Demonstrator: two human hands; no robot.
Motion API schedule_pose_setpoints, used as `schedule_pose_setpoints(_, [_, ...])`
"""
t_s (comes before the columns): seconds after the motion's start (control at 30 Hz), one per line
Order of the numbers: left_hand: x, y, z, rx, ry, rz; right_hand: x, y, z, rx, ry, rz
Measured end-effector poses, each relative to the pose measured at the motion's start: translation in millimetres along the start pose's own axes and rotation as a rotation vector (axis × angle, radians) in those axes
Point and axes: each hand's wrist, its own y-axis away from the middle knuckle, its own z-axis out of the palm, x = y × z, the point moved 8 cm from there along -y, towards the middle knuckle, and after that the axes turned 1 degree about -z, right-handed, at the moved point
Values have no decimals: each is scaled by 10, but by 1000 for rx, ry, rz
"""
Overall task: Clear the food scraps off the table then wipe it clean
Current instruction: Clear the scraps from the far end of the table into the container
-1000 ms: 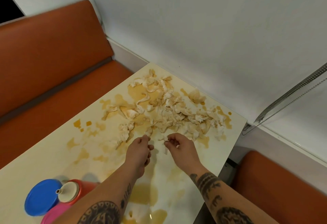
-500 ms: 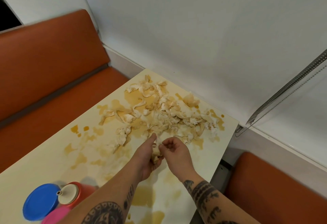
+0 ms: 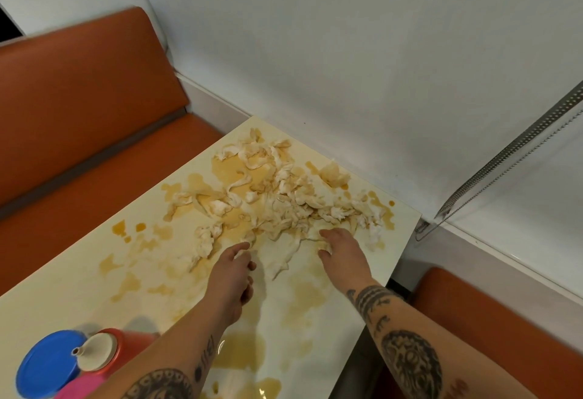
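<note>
Two hands, left hand [image 3: 232, 272], right hand [image 3: 344, 250], at food scraps [image 3: 284, 203], stained table [image 3: 63, 304]

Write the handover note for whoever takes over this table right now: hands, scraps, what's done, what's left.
Left hand: fingertips at the near edge of the food scraps; grip unclear.
Right hand: palm down, fingers curled into the same pile; grip unclear.
The scraps lie spread over the far end of the table, by the wall, amid brown spills. A red bottle stands at the near left.
Done: nothing visibly cleared.
Left: gather all the scraps, then wipe the spills. No cloth is in view.
</note>
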Motion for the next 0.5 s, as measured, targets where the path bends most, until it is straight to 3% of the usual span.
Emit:
schedule_pose_setpoints(0.1, [-10, -1, -16, 22, -10, -1, 4, -63, 127, -56, 241, -103])
schedule_pose_setpoints(0.2, [-24, -13, -55, 62, -28, -9, 22, -36, 155, -54, 215, -86])
schedule_pose_setpoints(0.33, [-48, -31, -115, 102, -35, -25, -102, 126, 75, -3, -90, -126])
schedule_pose_setpoints(0.43, [-51, -21, -136, 114, -30, -24, -111, 236, -40, 138, -479, 9])
schedule_pose_setpoints(0.5, [-29, -12, -152, 120, -27, -17, -132, 228, -82, 225, -588, 94])
